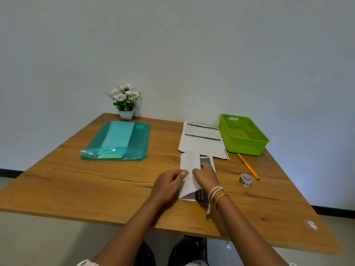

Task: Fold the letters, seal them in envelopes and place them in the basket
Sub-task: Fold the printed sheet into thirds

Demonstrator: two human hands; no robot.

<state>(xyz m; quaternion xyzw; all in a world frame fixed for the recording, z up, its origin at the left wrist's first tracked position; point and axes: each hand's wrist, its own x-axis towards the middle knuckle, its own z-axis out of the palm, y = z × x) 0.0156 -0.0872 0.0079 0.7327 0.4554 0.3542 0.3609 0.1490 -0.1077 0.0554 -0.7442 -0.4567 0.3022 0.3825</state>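
A white printed letter (189, 161) lies partly folded on the wooden table (96, 181), one flap turned over its dark printed side. My left hand (169, 184) pinches the flap's left edge. My right hand (205, 176) presses on the sheet beside it, fingertips almost touching the left ones. A small stack of unfolded letters (201, 139) lies just beyond. The green plastic basket (247, 148) stands at the far right with nothing inside. A teal plastic folder (119, 140) at the far left holds light envelopes.
An orange pen (247, 166) and a small roll of patterned tape (245, 180) lie right of my hands. A white pot of artificial flowers (125, 101) stands against the back wall. The table's near edge runs just below my forearms.
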